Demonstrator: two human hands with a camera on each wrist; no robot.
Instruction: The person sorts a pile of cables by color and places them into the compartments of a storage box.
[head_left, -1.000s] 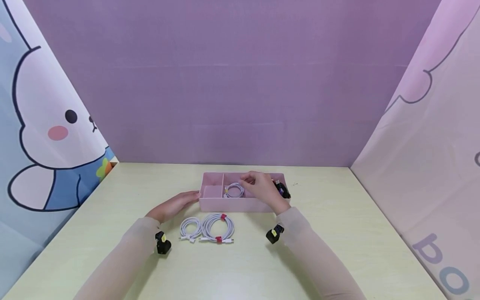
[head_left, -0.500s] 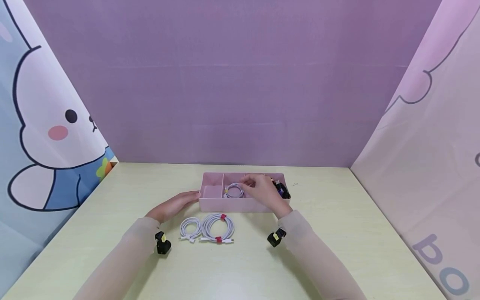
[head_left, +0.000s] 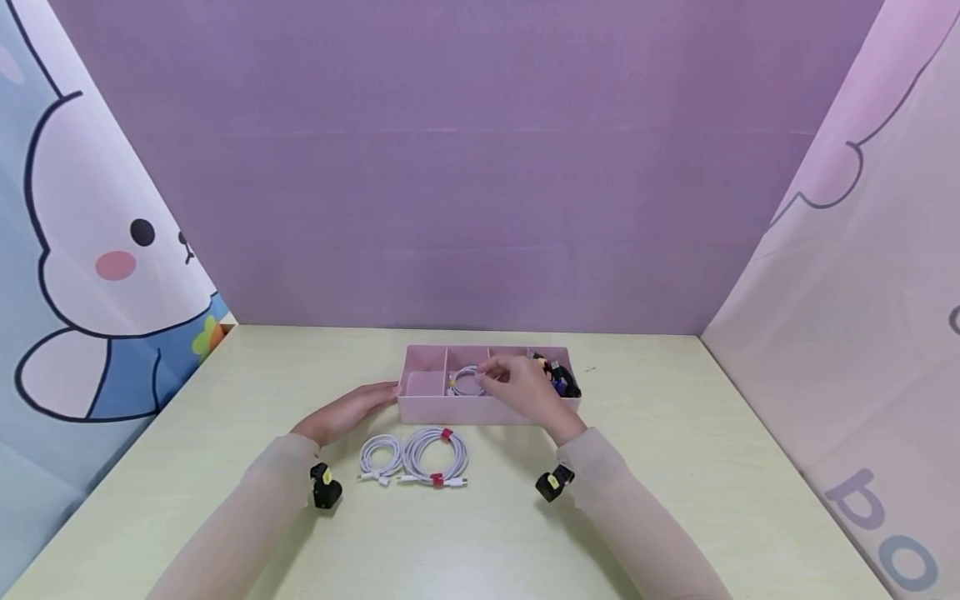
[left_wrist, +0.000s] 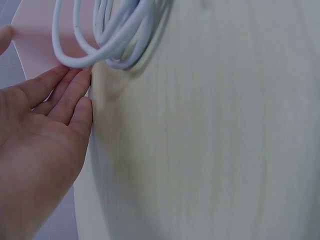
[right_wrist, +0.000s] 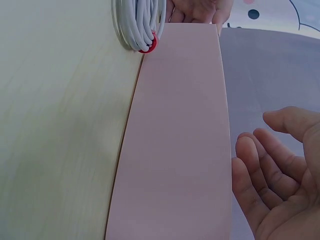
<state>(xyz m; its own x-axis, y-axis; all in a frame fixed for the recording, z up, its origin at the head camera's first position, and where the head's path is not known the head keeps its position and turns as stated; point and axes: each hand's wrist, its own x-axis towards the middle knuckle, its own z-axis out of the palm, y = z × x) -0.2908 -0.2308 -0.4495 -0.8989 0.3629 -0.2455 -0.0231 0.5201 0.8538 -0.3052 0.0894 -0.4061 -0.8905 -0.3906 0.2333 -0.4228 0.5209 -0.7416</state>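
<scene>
My left hand touches the left end of a pink divided box with nearly straight fingers, seen also in the left wrist view. Above the box's middle is my right hand, its fingertips beside a coiled white cable in the second compartment from the left. In the right wrist view, that hand shows thumb and loosely bent fingers apart, with nothing between them. Black cables fill the right end of the box. The right hand hides part of the compartments between.
In front of the box lie a smaller white cable coil and a larger white cable coil with red ties. The pale wooden table meets a purple backdrop behind, with printed curtains at both sides.
The right hand has dropped slightly toward the near wall of the box, showing more of a divider and the black cables. The left hand and the coils on the table stay put.
</scene>
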